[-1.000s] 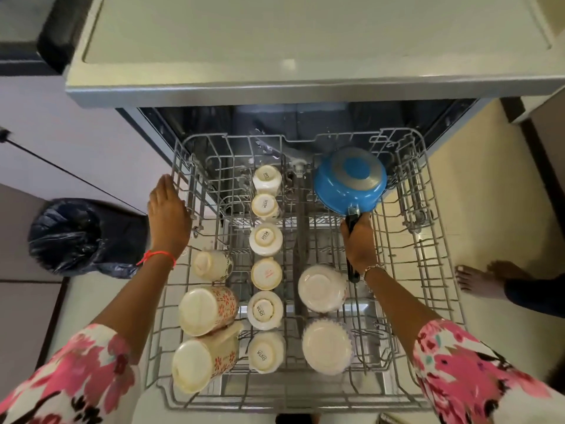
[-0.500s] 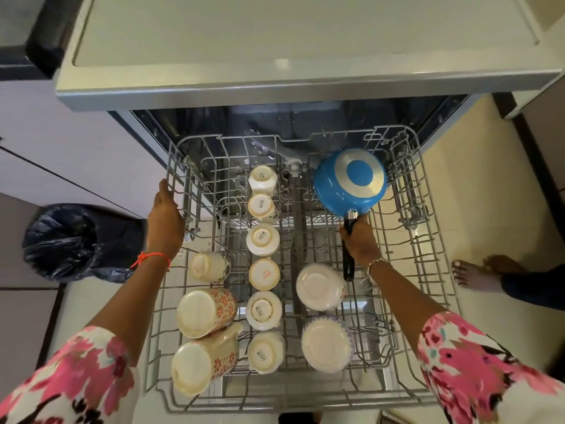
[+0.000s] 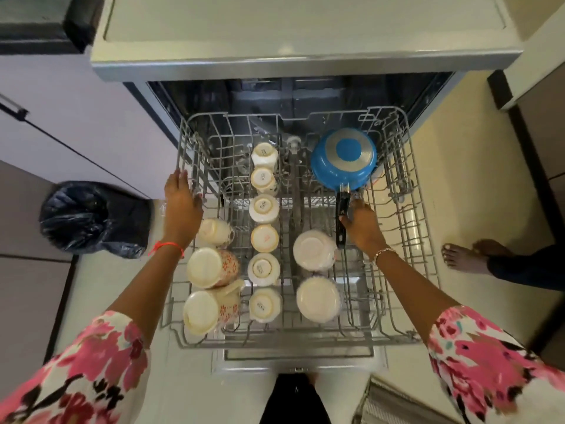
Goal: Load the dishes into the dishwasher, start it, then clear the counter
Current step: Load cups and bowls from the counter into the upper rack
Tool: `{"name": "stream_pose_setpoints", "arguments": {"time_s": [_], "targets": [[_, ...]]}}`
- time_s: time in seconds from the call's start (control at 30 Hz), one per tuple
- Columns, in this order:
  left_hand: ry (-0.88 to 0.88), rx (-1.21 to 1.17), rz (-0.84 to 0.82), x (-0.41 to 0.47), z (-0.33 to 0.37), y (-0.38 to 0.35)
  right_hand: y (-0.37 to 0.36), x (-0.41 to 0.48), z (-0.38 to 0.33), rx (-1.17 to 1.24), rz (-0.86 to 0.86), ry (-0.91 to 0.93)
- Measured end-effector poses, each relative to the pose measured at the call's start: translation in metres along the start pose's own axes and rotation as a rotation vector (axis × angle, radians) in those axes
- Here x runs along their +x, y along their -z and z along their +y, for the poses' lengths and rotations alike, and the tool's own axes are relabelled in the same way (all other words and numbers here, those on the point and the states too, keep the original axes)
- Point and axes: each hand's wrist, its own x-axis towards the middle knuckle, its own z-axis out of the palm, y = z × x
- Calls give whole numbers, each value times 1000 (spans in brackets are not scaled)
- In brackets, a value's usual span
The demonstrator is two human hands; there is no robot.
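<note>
The pulled-out wire rack (image 3: pixel 426 270) of the open dishwasher holds a middle row of several small white cups (image 3: pixel 263 208) upside down. Floral mugs (image 3: pixel 214 267) lie on its left, and two white bowls (image 3: pixel 315 250) sit right of centre. A blue saucepan (image 3: pixel 344 162) lies bottom-up at the back right, its black handle (image 3: pixel 341 223) pointing toward me. My right hand (image 3: pixel 362 226) holds that handle, thumb against its side. My left hand (image 3: pixel 182 206) rests with straight fingers on the rack's left rim.
The grey countertop (image 3: pixel 305 26) overhangs the dishwasher opening. A black bin bag (image 3: pixel 88 218) stands on the floor to the left. Another person's bare foot (image 3: pixel 461 252) is on the floor right of the rack. The lowered door (image 3: pixel 299 361) lies under the rack's front.
The saucepan has tipped flatter at the back right. My right hand has slid to the side of the handle, showing more of it. My left hand stays on the rack's left rim.
</note>
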Motion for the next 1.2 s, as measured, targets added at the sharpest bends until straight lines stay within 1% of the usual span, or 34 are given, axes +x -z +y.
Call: {"name": "stream_pose_setpoints", "arguments": {"time_s": [0.07, 0.13, 0.17, 0.2, 0.27, 0.33, 0.37, 0.43, 0.5, 0.57, 0.7, 0.83, 1.03, 1.2], "targets": [[-77, -79, -7, -37, 14, 3, 9, -34, -5, 129, 6, 6], [-49, -254, -88, -89, 31, 5, 13, -76, -5, 306, -18, 3], [-12, -331, -142, -115, 38, 3, 12, -97, -2, 390, -27, -9], [38, -384, -194, -143, 45, 1, 11, -119, 0, 455, -39, -61], [187, -457, -312, -198, 53, -8, 5, -164, 4, 569, -108, -237], [327, -556, -458, -244, 60, -16, -2, -201, 9, 663, -222, -387], [379, -590, -524, -263, 63, -21, -8, -217, 12, 704, -277, -425], [434, -625, -606, -286, 65, -33, -21, -239, 21, 751, -345, -422], [440, -623, -577, -292, 65, -46, -36, -250, 28, 737, -317, -369], [438, -623, -537, -291, 66, -55, -48, -254, 32, 750, -239, -319], [359, -631, -494, -285, 64, -68, -59, -249, 41, 788, -131, -270], [340, -597, -463, -282, 55, -75, -63, -241, 49, 851, -140, -292], [343, -627, -512, -274, 51, -79, -60, -237, 49, 904, -132, -295], [332, -690, -442, -233, 62, -85, -50, -192, 39, 898, -94, -245]]}}
